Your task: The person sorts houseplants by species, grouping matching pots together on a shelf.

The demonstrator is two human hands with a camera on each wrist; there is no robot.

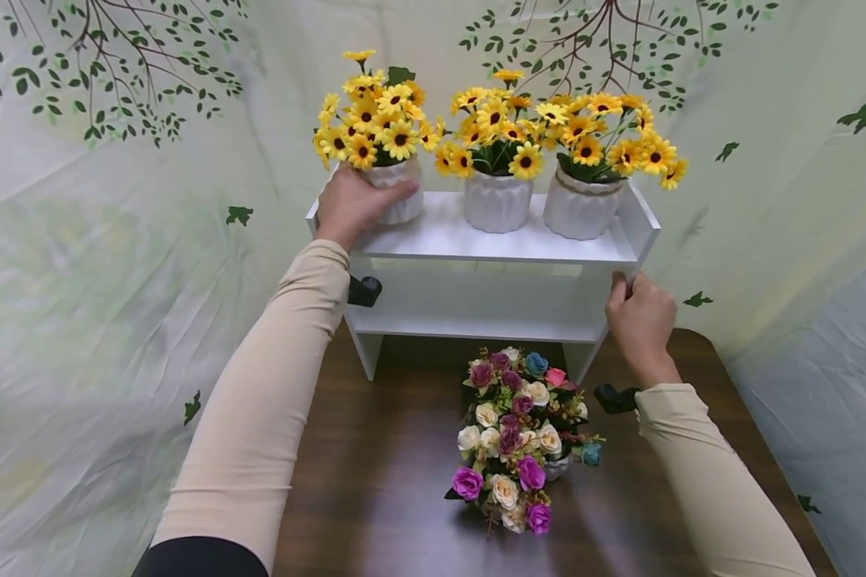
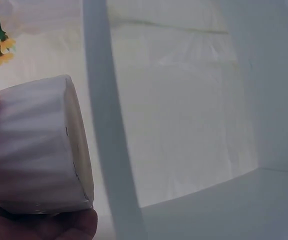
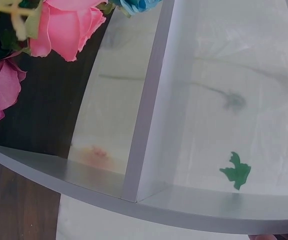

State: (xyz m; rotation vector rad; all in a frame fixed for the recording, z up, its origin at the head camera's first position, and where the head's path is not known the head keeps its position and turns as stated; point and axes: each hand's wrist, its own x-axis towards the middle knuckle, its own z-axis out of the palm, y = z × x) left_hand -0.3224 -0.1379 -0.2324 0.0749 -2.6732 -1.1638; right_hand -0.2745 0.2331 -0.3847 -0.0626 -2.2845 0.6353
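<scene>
My left hand [image 1: 357, 202] grips a white ribbed flowerpot [image 1: 406, 196] of yellow sunflowers [image 1: 375, 120] at the left end of a white two-tier shelf [image 1: 476, 258]. In the left wrist view the flowerpot [image 2: 31, 150] shows its side and part of its base, thumb on one side and fingers on the other. My right hand [image 1: 642, 320] holds the shelf's right side panel just below the top board, its fingers curled at the edge. In the right wrist view only fingertips [image 3: 264, 237] show beside that panel [image 3: 109, 205].
Two more white pots of sunflowers, a middle one [image 1: 498, 204] and a right one [image 1: 583, 210], stand on the top board. Mixed artificial roses [image 1: 508, 437] in pots are on the brown table [image 1: 375, 481] before the shelf. A leaf-printed curtain [image 1: 151, 200] hangs behind.
</scene>
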